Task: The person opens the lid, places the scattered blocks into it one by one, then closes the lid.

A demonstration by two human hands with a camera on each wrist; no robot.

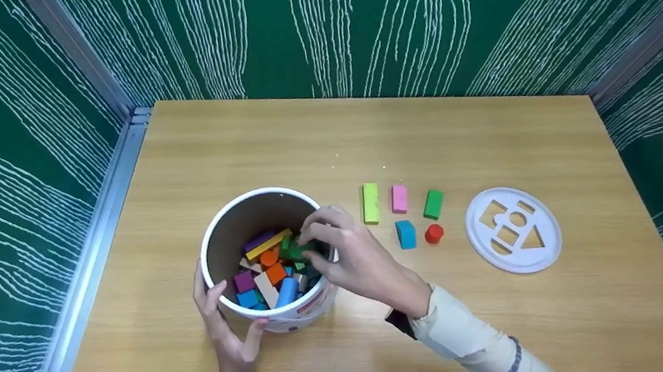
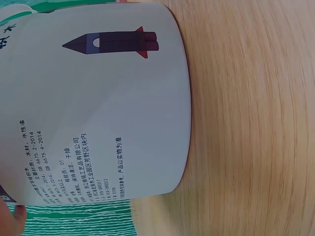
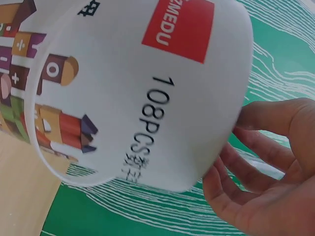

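A white bucket (image 1: 301, 318) of coloured blocks stands on the table, its printed side filling both wrist views. My left hand (image 1: 229, 334) grips it from the left and front, with the thumb against the near side under the rim. My right hand (image 1: 346, 251) reaches over the right rim, fingers bent down inside. Its fingertips are beside a green block (image 1: 293, 248); whether they pinch it is unclear. In the right wrist view the rim hides those fingertips. Orange (image 1: 276, 274), purple (image 1: 244, 281) and blue (image 1: 287, 291) blocks lie jumbled within.
Right of the bucket lie a lime block (image 1: 371, 203), pink block (image 1: 399, 199), green block (image 1: 433, 204), blue block (image 1: 406, 235) and red cylinder (image 1: 434, 234). Farther right is a white lid (image 1: 518, 264) with shaped holes. Green patterned panels (image 1: 272, 27) border the wooden table (image 1: 485, 332).
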